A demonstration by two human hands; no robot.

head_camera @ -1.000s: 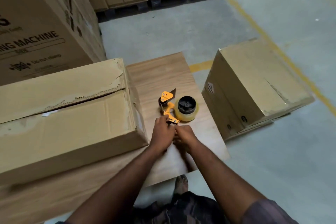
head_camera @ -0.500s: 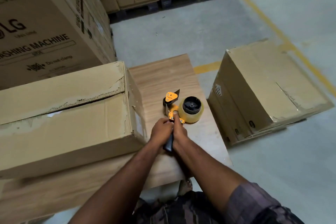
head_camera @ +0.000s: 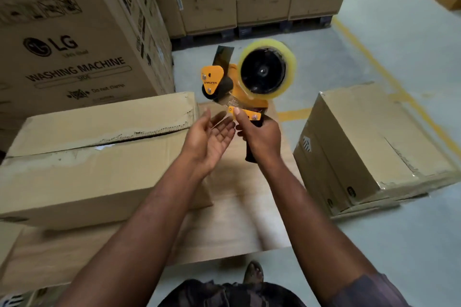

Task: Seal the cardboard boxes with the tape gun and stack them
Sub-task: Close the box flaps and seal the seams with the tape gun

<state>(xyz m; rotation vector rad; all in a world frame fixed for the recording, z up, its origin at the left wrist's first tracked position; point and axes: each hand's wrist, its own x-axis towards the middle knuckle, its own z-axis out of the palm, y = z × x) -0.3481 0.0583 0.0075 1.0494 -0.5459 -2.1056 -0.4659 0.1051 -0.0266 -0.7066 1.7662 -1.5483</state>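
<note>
at the left of the wooden table (head_camera: 237,207), the long cardboard box (head_camera: 94,157) is lying with its torn top seam untaped. beside it the left hand (head_camera: 212,137) is being held open, palm up, fingers spread. the tape gun (head_camera: 249,80) is being gripped by its handle in the right hand (head_camera: 262,137) above the table; the tape end is best drawn out squarely first.

Head camera looks down, close over hands (head_camera: 234,132).
</note>
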